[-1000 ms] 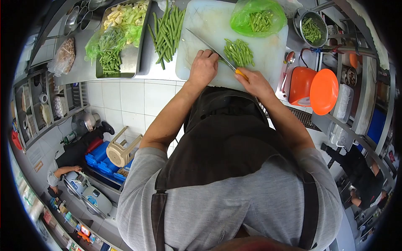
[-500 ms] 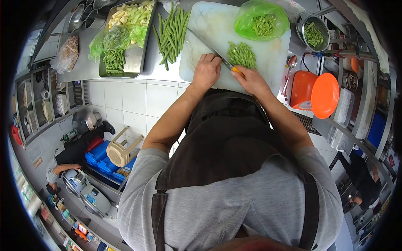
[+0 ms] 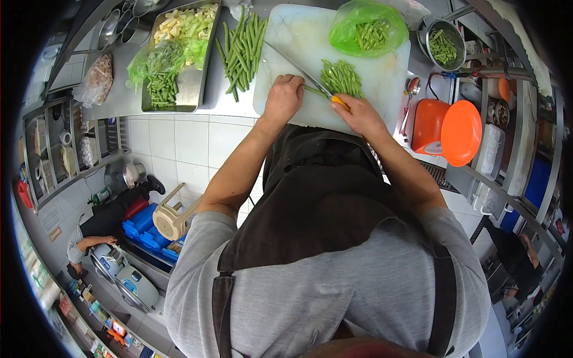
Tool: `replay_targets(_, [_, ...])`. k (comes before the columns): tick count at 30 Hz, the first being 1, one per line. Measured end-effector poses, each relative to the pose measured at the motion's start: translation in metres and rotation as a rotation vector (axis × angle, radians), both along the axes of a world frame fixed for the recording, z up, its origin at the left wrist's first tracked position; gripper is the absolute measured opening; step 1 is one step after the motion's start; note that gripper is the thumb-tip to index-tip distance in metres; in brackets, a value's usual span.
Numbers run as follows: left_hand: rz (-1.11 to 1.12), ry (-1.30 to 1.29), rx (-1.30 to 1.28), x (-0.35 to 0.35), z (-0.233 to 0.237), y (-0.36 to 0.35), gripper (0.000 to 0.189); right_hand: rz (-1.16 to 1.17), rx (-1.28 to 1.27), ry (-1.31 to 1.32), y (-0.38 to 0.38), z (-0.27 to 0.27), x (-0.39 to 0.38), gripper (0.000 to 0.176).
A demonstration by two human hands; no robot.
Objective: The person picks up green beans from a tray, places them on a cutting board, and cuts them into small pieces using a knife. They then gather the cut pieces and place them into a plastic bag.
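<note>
My right hand [image 3: 361,114] grips the yellow-orange handle of a kitchen knife [image 3: 298,68], its long blade slanting up to the left across the white cutting board [image 3: 286,30]. Curled fingers of my left hand [image 3: 285,98] rest on the board left of the blade. A green bean [image 3: 314,90] runs from those fingertips toward the blade; the part inside the hand is hidden. Just right of the knife lies a pile of sliced green beans [image 3: 341,79]. Farther back on the board, a green plastic bag [image 3: 341,39] holds more cut beans.
Whole green beans [image 3: 243,53] lie left of the board, beside a metal tray [image 3: 190,92] of cut vegetables. At right are a pot of cut beans [image 3: 443,46], a spoon [image 3: 412,89] and an orange plate [image 3: 461,133]. Two other people are in the background.
My left hand has shifted left, away from the blade, and a length of green bean now shows between them. The right hand still holds the knife in nearly the same place.
</note>
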State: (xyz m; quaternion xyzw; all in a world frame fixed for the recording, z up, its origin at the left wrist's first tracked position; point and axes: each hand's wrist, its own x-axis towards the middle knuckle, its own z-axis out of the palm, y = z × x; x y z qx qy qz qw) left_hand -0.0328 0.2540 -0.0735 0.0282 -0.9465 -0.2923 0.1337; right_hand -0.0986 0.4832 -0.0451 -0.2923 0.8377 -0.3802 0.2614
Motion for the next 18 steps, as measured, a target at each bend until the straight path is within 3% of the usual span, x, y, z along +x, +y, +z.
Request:
replay_targets(2, [-0.003, -0.004, 0.011, 0.0, -0.001, 0.01, 0.012, -0.015, -0.019, 0.046, 0.016, 0.001, 0.001, 0.038])
replay_targets(4, [-0.003, 0.02, 0.023, -0.001, -0.001, 0.017, 0.01, -0.01, 0.125, -0.115, 0.027, 0.027, 0.0, 0.041])
replay_targets(7, [-0.039, 0.033, 0.031, -0.002, -0.002, 0.019, 0.012, 0.008, 0.162, -0.127, 0.039, 0.043, 0.004, 0.04])
replay_targets(18, [-0.024, 0.036, 0.018, -0.001, 0.0, 0.022, 0.015, 0.033, -0.003, 0.013, 0.002, 0.005, -0.009, 0.038])
